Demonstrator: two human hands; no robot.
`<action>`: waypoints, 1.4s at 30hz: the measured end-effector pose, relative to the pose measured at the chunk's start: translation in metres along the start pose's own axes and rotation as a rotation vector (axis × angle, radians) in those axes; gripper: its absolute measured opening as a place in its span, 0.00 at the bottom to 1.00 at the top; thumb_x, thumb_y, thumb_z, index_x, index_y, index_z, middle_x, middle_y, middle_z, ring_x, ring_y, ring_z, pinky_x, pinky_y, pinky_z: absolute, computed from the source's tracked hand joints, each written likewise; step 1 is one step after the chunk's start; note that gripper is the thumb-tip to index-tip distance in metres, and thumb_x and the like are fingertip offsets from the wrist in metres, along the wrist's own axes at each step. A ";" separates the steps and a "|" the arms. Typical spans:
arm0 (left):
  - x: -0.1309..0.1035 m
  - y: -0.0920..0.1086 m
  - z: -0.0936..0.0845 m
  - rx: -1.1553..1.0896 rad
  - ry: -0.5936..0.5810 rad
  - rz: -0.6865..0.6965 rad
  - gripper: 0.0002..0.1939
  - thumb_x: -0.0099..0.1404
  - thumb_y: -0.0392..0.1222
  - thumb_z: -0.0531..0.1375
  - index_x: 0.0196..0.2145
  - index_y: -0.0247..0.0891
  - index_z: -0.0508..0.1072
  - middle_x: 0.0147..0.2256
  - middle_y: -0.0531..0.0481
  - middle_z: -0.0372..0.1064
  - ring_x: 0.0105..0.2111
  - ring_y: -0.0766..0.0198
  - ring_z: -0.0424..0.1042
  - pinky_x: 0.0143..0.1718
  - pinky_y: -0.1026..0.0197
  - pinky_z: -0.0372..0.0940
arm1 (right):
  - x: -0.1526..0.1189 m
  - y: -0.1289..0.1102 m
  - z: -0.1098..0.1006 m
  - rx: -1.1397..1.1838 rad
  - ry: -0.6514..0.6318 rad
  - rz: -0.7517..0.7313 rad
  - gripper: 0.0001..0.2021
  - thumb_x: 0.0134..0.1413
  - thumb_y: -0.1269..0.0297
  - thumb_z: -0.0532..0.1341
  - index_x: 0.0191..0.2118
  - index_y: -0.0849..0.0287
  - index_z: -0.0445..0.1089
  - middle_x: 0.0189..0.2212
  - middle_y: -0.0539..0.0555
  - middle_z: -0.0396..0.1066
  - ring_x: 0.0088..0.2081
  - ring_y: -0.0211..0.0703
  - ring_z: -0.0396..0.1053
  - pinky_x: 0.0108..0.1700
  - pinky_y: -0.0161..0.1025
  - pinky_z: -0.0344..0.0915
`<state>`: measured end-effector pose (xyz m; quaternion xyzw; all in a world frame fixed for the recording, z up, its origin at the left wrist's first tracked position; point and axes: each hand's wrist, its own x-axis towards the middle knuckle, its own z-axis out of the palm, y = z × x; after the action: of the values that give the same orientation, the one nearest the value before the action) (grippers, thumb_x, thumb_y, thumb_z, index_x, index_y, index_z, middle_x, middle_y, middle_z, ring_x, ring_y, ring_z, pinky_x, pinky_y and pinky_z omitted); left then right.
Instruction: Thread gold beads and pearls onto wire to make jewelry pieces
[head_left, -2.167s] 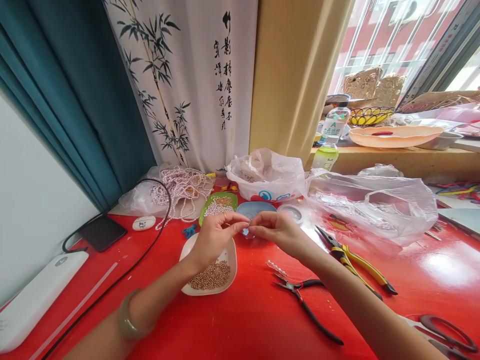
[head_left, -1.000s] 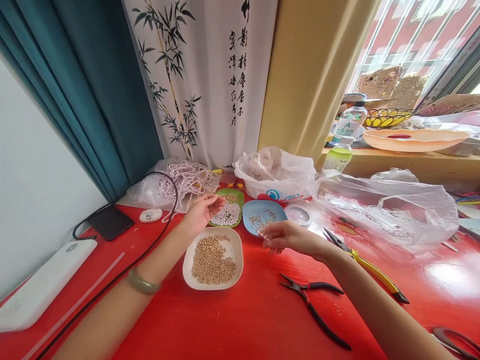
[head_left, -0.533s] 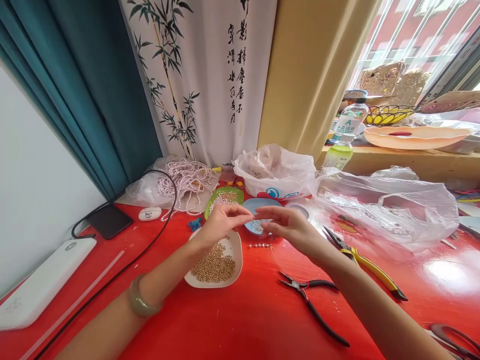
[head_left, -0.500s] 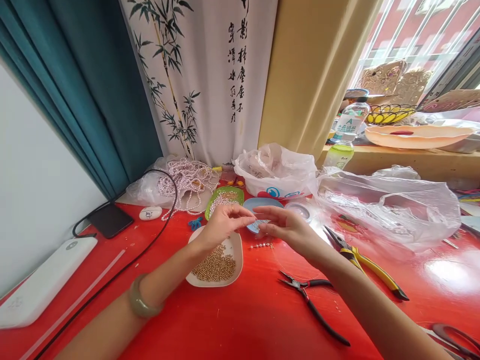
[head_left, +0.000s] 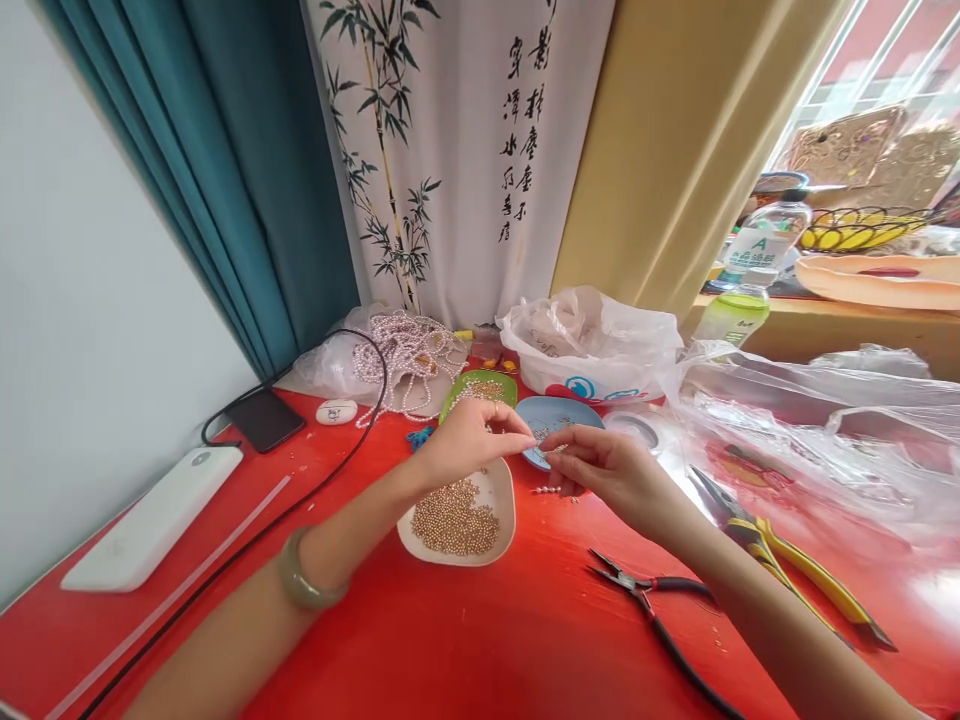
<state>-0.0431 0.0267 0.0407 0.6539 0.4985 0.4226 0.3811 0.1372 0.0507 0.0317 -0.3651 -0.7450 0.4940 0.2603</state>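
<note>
My left hand [head_left: 480, 438], a bangle on its wrist, is above the back of a white dish [head_left: 501, 490] of gold beads [head_left: 454, 522]. Its thumb and fingers are pinched together. Close by, my right hand [head_left: 604, 465] also pinches, its fingertips almost meeting the left ones in front of a blue plate [head_left: 581, 411] with small pieces on it. Whatever is between the fingertips is too small to make out. A short strand of pearly beads [head_left: 546, 490] lies on the red table, partly behind my right hand. My left hand partly covers a green dish [head_left: 487, 376] of beads.
Black-handled pliers [head_left: 645, 595] and yellow-handled pliers [head_left: 810, 575] lie at the right. Plastic bags [head_left: 592, 345] and pink bead strings [head_left: 409, 350] line the back. A black cable [head_left: 330, 460], a phone [head_left: 266, 420] and a white power bank [head_left: 154, 520] are at the left.
The view has turned left, so the table's things appear farther right. My right hand's fingers have curled in more, and more of the blue plate shows. Both hands stay close together.
</note>
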 end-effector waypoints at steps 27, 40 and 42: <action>-0.015 -0.065 -0.004 0.658 -0.138 -0.076 0.04 0.51 0.39 0.60 0.27 0.42 0.75 0.33 0.52 0.73 0.36 0.58 0.68 0.35 0.61 0.59 | 0.001 0.045 0.046 -0.014 0.311 -0.025 0.10 0.51 0.59 0.53 0.26 0.58 0.64 0.23 0.51 0.66 0.27 0.40 0.63 0.30 0.36 0.60; -0.015 -0.062 -0.004 0.709 -0.185 -0.034 0.07 0.57 0.36 0.55 0.30 0.40 0.73 0.34 0.52 0.72 0.38 0.60 0.67 0.38 0.61 0.59 | 0.001 0.049 0.047 -0.013 0.308 -0.067 0.09 0.52 0.61 0.53 0.27 0.58 0.64 0.24 0.51 0.67 0.28 0.40 0.63 0.32 0.36 0.59; -0.015 -0.066 -0.006 0.697 -0.182 -0.041 0.07 0.57 0.36 0.55 0.31 0.41 0.73 0.35 0.52 0.72 0.38 0.60 0.67 0.37 0.63 0.59 | 0.002 0.049 0.047 -0.006 0.308 -0.062 0.09 0.51 0.60 0.53 0.26 0.58 0.64 0.24 0.50 0.67 0.27 0.40 0.63 0.31 0.36 0.59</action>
<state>-0.0727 0.0262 -0.0201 0.7695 0.5896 0.1595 0.1864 0.1156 0.0386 -0.0317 -0.4139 -0.7088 0.4217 0.3854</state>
